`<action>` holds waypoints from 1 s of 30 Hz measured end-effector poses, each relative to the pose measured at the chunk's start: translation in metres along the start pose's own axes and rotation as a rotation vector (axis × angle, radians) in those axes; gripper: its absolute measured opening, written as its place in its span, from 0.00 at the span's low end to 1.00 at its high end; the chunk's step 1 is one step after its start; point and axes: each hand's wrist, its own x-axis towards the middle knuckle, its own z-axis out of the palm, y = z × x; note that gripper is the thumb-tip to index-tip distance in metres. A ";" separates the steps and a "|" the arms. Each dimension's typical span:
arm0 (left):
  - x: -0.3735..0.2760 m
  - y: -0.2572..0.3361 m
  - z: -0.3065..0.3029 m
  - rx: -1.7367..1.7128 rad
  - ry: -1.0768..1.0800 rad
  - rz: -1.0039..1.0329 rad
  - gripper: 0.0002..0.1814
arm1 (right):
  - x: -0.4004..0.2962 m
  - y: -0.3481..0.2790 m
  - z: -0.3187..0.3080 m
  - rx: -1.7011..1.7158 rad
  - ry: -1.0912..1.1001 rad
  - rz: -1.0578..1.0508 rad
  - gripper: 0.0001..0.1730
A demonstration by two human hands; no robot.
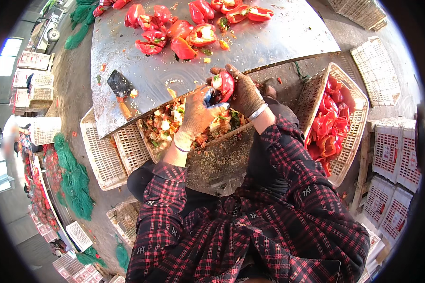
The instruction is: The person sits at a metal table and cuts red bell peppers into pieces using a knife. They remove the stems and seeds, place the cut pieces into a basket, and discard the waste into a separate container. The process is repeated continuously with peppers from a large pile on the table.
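A red bell pepper [227, 86] is held between my two gloved hands, over the near edge of a metal table [184, 72]. My right hand [246, 90] wraps the pepper from the right. My left hand [200, 111] touches its left side with fingers curled; whether it grips anything there is unclear. Below my hands, a crate of pepper scraps [166, 123] holds cores, seeds and stems. Several whole and cut red peppers [182, 33] lie on the far part of the table. A broad-bladed scraper [120, 84] with a wooden handle rests at the table's left.
At my right stands a tilted plastic crate [354, 141] of red pepper pieces [327, 123]. Empty-looking crates [101, 152] stand under the table's left corner. Stacked white crates [386, 155] are at far right. Green netting [72, 177] lies at left, near a person [24, 136] in the background.
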 end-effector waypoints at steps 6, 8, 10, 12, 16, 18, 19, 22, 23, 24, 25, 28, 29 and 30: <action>-0.013 -0.009 -0.003 -0.641 0.062 -0.279 0.11 | -0.013 0.011 0.014 -0.082 0.294 -0.022 0.22; -0.016 -0.014 0.000 -0.629 0.090 -0.262 0.12 | -0.015 0.011 0.013 -0.082 0.293 -0.032 0.22; -0.017 -0.011 -0.002 -0.597 0.142 -0.286 0.12 | -0.018 0.012 0.013 -0.064 0.214 -0.069 0.22; -0.017 0.006 -0.011 -0.524 0.174 -0.285 0.09 | -0.023 0.012 0.018 -0.097 0.174 -0.110 0.23; -0.012 0.002 -0.010 -0.561 0.119 -0.276 0.07 | -0.019 0.013 0.010 -0.108 0.134 -0.150 0.24; -0.014 0.006 -0.010 -0.643 0.179 -0.329 0.07 | -0.022 0.012 0.009 -0.124 0.058 -0.136 0.25; -0.017 0.007 -0.011 -0.682 0.212 -0.356 0.08 | -0.023 0.012 0.013 -0.131 0.019 -0.126 0.25; -0.021 0.007 -0.015 -0.613 0.162 -0.322 0.11 | -0.032 0.010 0.027 -0.282 0.046 -0.070 0.27; -0.021 0.007 -0.018 -0.641 0.128 -0.347 0.10 | -0.030 0.010 0.027 -0.319 0.037 -0.078 0.27; -0.020 0.009 -0.021 -0.671 0.091 -0.372 0.10 | -0.028 0.009 0.026 -0.356 0.031 -0.087 0.28; -0.020 0.012 -0.025 -0.700 0.055 -0.397 0.09 | -0.026 0.009 0.024 -0.394 0.024 -0.095 0.29; -0.021 0.015 -0.038 -0.529 -0.126 -0.463 0.16 | -0.021 0.013 0.019 -0.433 -0.010 -0.116 0.30; -0.020 0.013 -0.040 -0.489 -0.176 -0.456 0.17 | -0.019 0.015 0.017 -0.469 -0.022 -0.132 0.30; -0.019 0.012 -0.042 -0.505 -0.184 -0.470 0.17 | -0.019 0.014 0.021 -0.508 -0.019 -0.126 0.30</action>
